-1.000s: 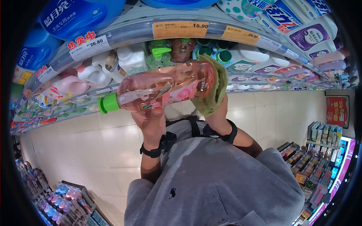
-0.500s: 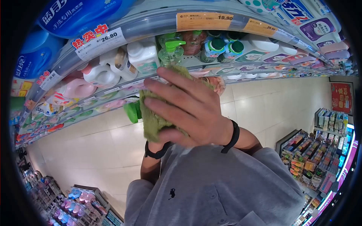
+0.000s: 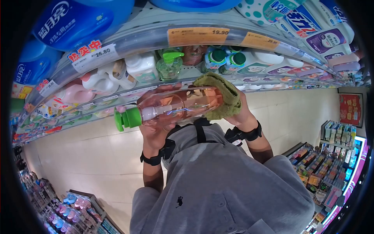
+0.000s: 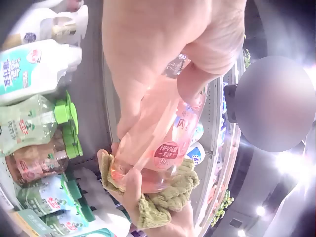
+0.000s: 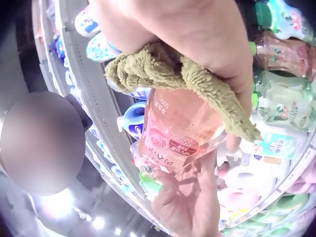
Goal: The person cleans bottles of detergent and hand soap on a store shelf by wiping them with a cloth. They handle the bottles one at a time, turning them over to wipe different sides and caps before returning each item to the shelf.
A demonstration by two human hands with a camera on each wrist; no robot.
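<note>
A clear pink pump bottle point(image 3: 183, 105) lies sideways between both hands, its green pump cap point(image 3: 128, 119) pointing left in the head view. My left hand point(image 3: 153, 136) grips the bottle near the cap end, thumb on the near side and fingers on the far side. Around the bottle's base is an olive-green cloth point(image 3: 224, 95), gripped by my right hand point(image 3: 244, 113). The left wrist view shows the cloth point(image 4: 170, 197) bunched against the base. Facing the right wrist camera is the bottle's pink label point(image 5: 170, 140), with a round red mark.
A shelf edge point(image 3: 132, 39) with price tags curves just beyond the bottle. Green-capped bottles point(image 3: 170, 64) and white jugs point(image 3: 140, 68) stand on the shelf below it, and blue detergent bottles point(image 3: 82, 23) above. Tiled floor point(image 3: 97, 156) and a display rack point(image 3: 78, 210) lie behind.
The right hand swept the cloth over the bottle's side towards the cap, then back to the base. The bottle has rolled, so its label no longer faces the head camera.
</note>
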